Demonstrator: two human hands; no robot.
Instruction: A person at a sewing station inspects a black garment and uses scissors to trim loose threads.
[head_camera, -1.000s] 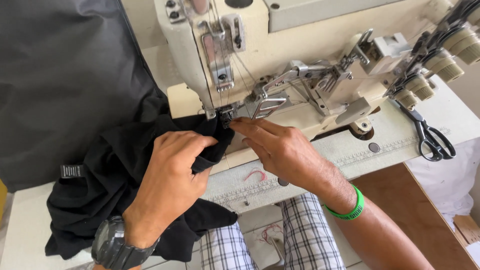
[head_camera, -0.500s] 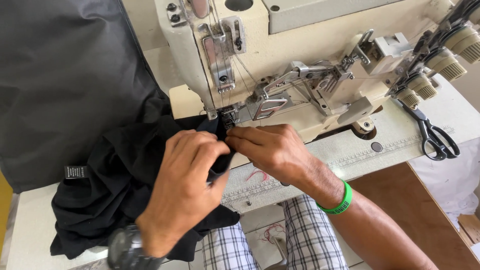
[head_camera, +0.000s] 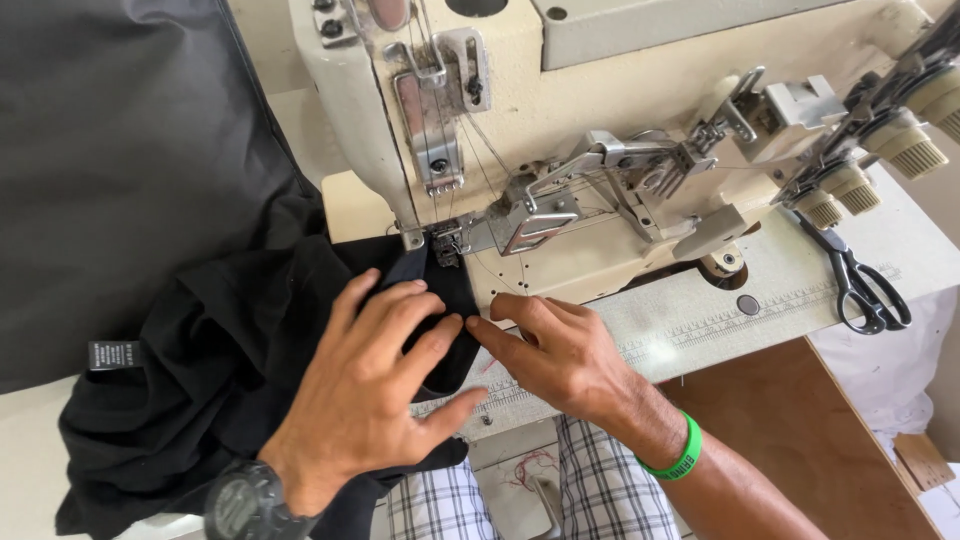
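Your left hand (head_camera: 375, 390) lying flat, fingers spread, pressing black fabric (head_camera: 210, 370) onto machine bed. Your right hand (head_camera: 560, 355) lying open just beside it, fingertips touching fabric edge, clamping nothing. Green wristband (head_camera: 678, 462) sitting on right wrist, black watch (head_camera: 245, 505) on left. Fabric front edge sitting under presser foot (head_camera: 445, 245) of cream sewing machine (head_camera: 620, 110). Scissors (head_camera: 860, 285) lying far right on table.
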